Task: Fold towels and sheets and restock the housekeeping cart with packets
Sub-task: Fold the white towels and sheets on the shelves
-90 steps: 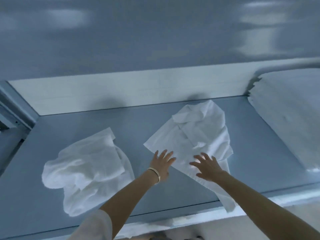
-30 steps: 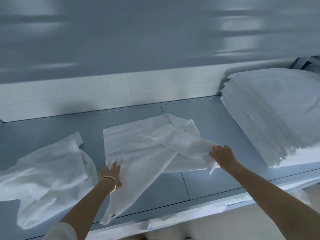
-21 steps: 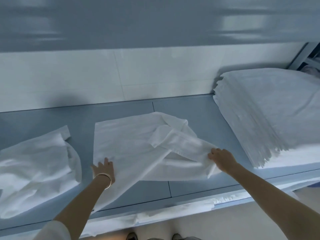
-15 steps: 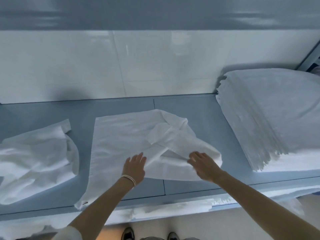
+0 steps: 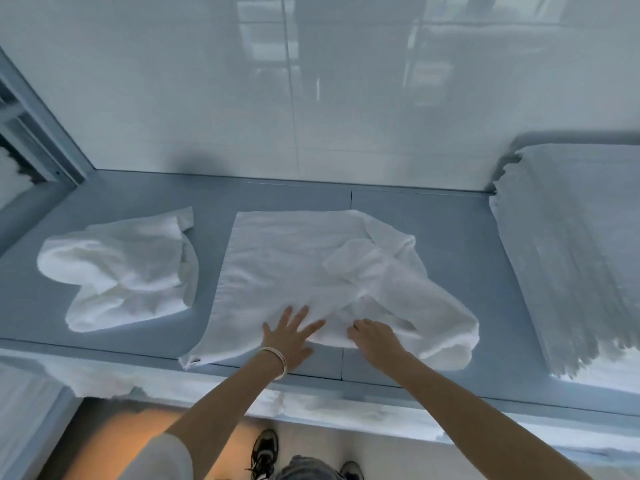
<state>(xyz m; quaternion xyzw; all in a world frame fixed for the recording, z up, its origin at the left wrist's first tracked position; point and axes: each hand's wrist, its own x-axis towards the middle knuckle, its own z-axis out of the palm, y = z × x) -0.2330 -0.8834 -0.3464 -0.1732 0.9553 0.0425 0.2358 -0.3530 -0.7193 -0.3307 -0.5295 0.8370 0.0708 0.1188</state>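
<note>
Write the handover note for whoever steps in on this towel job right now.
Left hand: open, fingers spread flat on the near edge of the middle towel.
Right hand: fingers curled at the same towel's bunched fold; grip unclear.
Middle towel: left part lies flat on the grey shelf, right side still rumpled.
Crumpled towel: on the left, untouched.
Folded stack: on the right.
Left to do: finish this fold, fold the crumpled one, stack both. No packets or cart in view.

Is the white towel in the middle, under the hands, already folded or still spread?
Half spread: the middle towel lies flat at its left, but its right part is bunched and overlapped.
</note>
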